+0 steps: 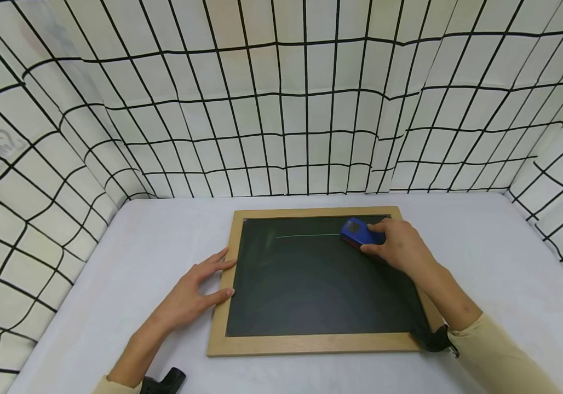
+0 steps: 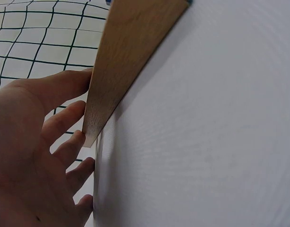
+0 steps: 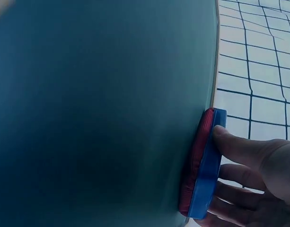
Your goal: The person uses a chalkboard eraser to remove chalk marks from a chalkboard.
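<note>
A chalkboard (image 1: 321,284) with a wooden frame (image 1: 306,343) lies flat on the white table. My right hand (image 1: 401,245) grips a blue chalkboard eraser (image 1: 358,232) near the board's top right. In the right wrist view the eraser's red felt pad (image 3: 197,165) faces the dark surface, with thumb and fingers on its blue back. A thin pale chalk line (image 1: 307,236) runs left from the eraser, and a faint smudge shows near the upper left. At the frame's left side rests my left hand (image 1: 193,293), fingers and thumb spread, their tips touching the wood.
White cloth covers the table (image 1: 158,241) around the board. Behind it and at both sides stand white walls with a black grid (image 1: 306,109). Dark wrist straps (image 1: 163,382) sit at both sleeves; the right one overlaps the frame's lower right corner.
</note>
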Tool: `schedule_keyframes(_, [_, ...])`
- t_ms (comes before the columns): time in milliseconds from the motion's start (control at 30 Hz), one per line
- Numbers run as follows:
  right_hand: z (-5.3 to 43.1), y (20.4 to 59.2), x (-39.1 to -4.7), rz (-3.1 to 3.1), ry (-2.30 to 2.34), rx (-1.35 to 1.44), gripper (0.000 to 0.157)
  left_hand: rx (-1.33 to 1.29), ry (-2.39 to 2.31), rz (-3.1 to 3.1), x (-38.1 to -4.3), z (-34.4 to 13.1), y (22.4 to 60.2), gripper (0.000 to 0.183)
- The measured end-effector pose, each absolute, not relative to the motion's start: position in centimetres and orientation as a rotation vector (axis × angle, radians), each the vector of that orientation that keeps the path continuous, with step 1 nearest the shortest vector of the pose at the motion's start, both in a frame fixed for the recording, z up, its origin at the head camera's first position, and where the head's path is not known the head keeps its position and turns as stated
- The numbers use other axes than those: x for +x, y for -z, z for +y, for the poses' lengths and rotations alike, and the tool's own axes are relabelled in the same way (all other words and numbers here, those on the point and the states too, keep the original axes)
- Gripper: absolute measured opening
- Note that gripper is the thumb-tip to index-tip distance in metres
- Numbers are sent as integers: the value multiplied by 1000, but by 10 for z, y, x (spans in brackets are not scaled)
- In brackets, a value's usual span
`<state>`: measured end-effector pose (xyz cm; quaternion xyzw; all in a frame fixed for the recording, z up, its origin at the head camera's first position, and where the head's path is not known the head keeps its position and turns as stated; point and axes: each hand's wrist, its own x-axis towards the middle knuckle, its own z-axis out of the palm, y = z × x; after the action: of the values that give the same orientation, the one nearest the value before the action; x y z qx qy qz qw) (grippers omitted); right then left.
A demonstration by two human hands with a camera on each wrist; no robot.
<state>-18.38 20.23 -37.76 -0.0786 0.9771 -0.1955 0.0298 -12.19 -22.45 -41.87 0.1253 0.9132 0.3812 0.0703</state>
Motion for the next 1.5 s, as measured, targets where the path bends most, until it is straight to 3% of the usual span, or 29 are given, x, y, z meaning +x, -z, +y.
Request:
schedule_keyframes(667, [107, 381, -207, 2905, 710, -268, 60, 374, -1157, 2744, -121, -225, 418, 62])
schedule_keyframes(1167, [16, 380, -196, 2930, 735, -441, 56, 362, -1141, 2744, -121, -227, 418, 62])
schedule_keyframes(1500, [26, 379, -194, 2925, 662, -371, 59, 338, -1097, 2760, -121, -226, 416, 62])
